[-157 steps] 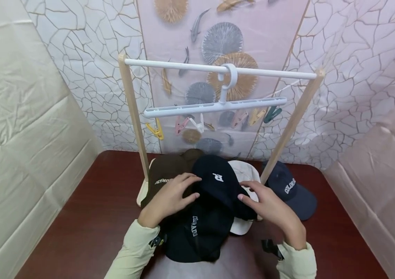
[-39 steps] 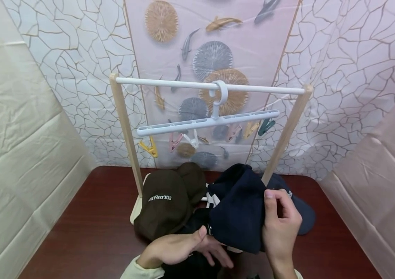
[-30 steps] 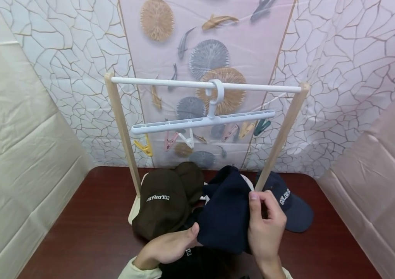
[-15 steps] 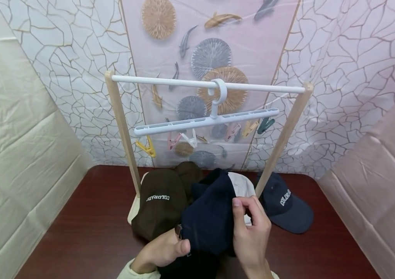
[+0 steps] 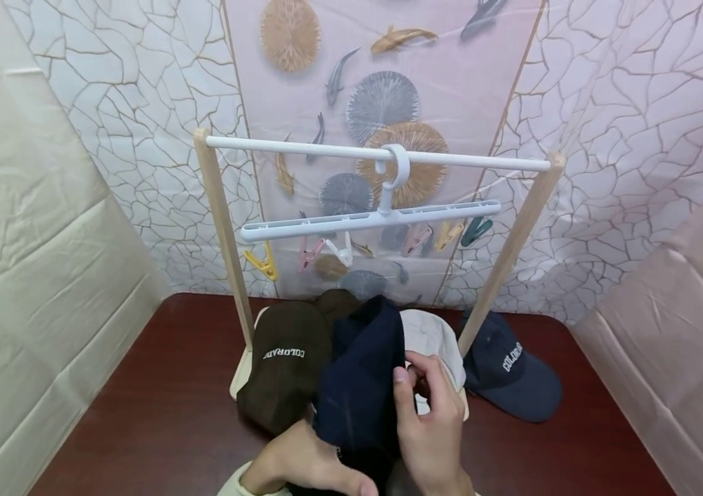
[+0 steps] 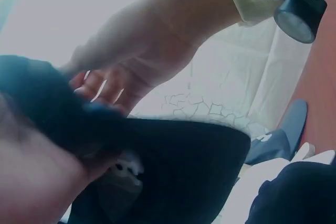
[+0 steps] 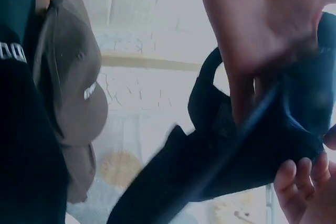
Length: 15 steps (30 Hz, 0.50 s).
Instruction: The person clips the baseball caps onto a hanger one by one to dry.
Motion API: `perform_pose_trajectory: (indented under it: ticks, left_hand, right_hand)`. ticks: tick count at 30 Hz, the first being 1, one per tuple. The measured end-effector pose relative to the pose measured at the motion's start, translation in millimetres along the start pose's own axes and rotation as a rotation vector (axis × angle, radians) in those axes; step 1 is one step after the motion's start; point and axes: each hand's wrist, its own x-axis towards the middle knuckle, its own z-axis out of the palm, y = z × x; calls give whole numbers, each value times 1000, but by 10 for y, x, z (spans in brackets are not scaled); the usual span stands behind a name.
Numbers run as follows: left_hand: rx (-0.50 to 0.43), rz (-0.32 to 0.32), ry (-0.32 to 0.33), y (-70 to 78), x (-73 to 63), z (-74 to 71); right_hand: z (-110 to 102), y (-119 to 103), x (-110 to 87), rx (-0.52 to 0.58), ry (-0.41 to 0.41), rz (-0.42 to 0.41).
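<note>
A navy cap (image 5: 360, 375) is held up between both hands, turned so its plain cloth side faces me in the head view. My right hand (image 5: 431, 424) pinches its right edge between thumb and fingertips. Around its lower left side, my left hand (image 5: 314, 458) grips the cap, with the thumb in sight and the fingers hidden behind the cloth. In the right wrist view, the left hand (image 7: 268, 24) reaches over the navy cap (image 7: 236, 161), and curled fingertips of the right hand (image 7: 310, 192) touch its rim. A white emblem shows on the cloth in the left wrist view.
Brown caps (image 5: 283, 358) lie at the left, a white cap (image 5: 429, 337) behind the right hand, and a blue-grey cap (image 5: 513, 368) at the right. A wooden rack (image 5: 218, 227) stands over them, bearing a white hanger (image 5: 376, 218) with several coloured clips.
Over the last seconds the navy cap was picked up from the pile and turned over. Lately it has shifted left with the right hand, uncovering the white cap; the left thumb has swung lower.
</note>
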Motion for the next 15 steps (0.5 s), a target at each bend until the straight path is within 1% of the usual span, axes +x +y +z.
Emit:
perform_pose_trajectory:
  ticks: [1,2,4,5,6,8,10,11,12,13,15]
  left_hand:
    - [14,11,37,0,22,13]
    - [9,12,77,0,43,26]
    - [-57,-11,172,2,68,50]
    - [-91,-44,229,7,69,56]
    - [-100,-75,281,12,69,60]
    - [-148,-145,378,26,61,53]
    - [-211,-210,445,27,40,33]
    - [-231,-230,475,28,27,17]
    - [-262,-235,493,27,18,-4]
    - [-316,-228,505,26,12,-29]
    - [-438,-188,513,19,13,-79]
  right_hand:
    - [19,-21,-15,7,-12,18]
    - [39,-39,-33,16,-26,33]
    - [80,-62,-69,26,-49,48]
    - [99,-67,-83,22,-59,48]
    - [114,-65,-96,19,-71,47]
    - [135,-47,-105,17,-92,35]
    - [132,-6,-109,20,-99,28]
    - [125,19,-100,22,-97,18]
    - [117,45,-85,24,-90,5]
    - [107,72,-64,24,-78,-11]
    - [83,117,-9,23,-48,-36]
